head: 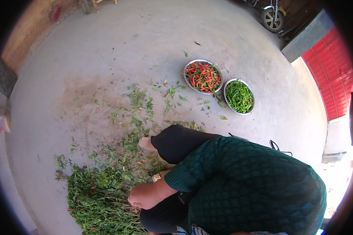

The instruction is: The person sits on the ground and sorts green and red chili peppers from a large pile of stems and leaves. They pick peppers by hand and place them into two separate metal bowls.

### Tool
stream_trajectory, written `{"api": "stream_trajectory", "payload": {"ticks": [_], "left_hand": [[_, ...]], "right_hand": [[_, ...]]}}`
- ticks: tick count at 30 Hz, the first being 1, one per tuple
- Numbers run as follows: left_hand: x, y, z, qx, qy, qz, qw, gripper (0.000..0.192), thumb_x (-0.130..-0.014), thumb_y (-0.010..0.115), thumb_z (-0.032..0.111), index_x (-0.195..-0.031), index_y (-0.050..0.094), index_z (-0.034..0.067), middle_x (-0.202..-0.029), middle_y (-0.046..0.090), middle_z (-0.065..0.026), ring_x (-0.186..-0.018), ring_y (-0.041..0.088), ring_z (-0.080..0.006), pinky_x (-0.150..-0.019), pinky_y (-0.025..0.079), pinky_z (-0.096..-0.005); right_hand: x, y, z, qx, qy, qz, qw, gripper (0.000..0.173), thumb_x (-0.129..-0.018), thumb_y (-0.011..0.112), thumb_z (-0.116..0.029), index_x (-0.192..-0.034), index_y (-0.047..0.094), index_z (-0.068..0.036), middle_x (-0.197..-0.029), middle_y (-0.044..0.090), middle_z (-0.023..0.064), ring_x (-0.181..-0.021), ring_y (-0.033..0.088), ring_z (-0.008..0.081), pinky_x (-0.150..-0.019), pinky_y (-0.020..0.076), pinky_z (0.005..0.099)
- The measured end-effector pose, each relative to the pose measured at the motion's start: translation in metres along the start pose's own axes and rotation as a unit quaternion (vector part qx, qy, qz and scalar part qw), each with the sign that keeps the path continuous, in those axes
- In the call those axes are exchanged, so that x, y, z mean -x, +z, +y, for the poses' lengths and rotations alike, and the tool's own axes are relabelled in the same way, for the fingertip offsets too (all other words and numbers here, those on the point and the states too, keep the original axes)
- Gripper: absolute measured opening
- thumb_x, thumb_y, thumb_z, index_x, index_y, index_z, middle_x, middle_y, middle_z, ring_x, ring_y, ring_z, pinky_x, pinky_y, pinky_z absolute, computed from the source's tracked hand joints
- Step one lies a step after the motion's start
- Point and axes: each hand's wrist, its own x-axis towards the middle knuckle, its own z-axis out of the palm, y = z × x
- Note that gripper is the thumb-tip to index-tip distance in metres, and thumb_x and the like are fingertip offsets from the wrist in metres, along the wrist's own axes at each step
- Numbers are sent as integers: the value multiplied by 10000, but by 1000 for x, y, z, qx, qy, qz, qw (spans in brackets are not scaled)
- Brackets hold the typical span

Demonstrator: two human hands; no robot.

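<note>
My right hand (137, 199) reaches down from a green knit sleeve, at the right edge of a heap of uprooted pepper plants (103, 199). Its fingers look curled beside the bare stems, but whether they hold a stem is hidden. My left hand is out of view. Several red chili peppers show among the green leaves of the heap. Farther up, a metal bowl of red chili peppers (203, 77) stands on the floor. Beside it, to the lower right, is a metal bowl of green chili peppers (239, 96).
Loose leaves (138, 97) and sprigs litter the concrete floor (153, 32) between the heap and the bowls. My knee in black trousers (176, 144) juts out above the hand. A motorcycle wheel (273, 20) and a red metal gate (331, 73) stand beyond at the right.
</note>
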Motion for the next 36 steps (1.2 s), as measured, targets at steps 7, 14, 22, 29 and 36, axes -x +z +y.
{"api": "stream_trajectory", "payload": {"ticks": [7,14,22,29,36], "left_hand": [[3,-6,-5,-89,32,23,995,525,-763,615,526,-1113,633,134,-1124,590,-160,-1034,535,-328,-812,465,-483],[17,12,-13,-166,-58,76,982,599,-724,692,531,-1178,622,146,-1242,503,-159,-1190,434,-355,-883,449,-497],[-3,21,-14,119,-43,10,992,342,-808,689,336,-795,591,9,-729,653,-128,-676,647,-268,-633,509,-373],[10,-1,-25,330,35,80,940,308,-948,541,266,-767,564,18,-581,543,-30,-511,492,-123,-445,384,-318],[60,-77,-59,442,-10,84,893,346,-935,534,316,-793,654,24,-623,590,-36,-581,516,-117,-560,432,-287]], "right_hand": [[13,-14,-5,65,-87,-49,993,147,-722,600,-134,-643,588,-10,-629,570,214,-635,589,418,-551,456,502],[5,-22,-4,112,-46,-126,985,65,-806,596,-56,-865,615,-37,-773,602,149,-699,605,350,-620,488,463],[10,-30,-20,129,-51,-86,987,55,-805,593,-87,-828,602,-37,-761,598,154,-719,608,343,-631,487,453],[13,-26,-15,181,-96,-113,972,57,-817,587,-93,-804,563,-43,-758,563,136,-725,582,341,-619,470,446],[16,-8,-12,232,-175,-164,943,56,-804,597,-109,-796,578,-57,-768,577,111,-734,592,307,-622,485,424]]}}
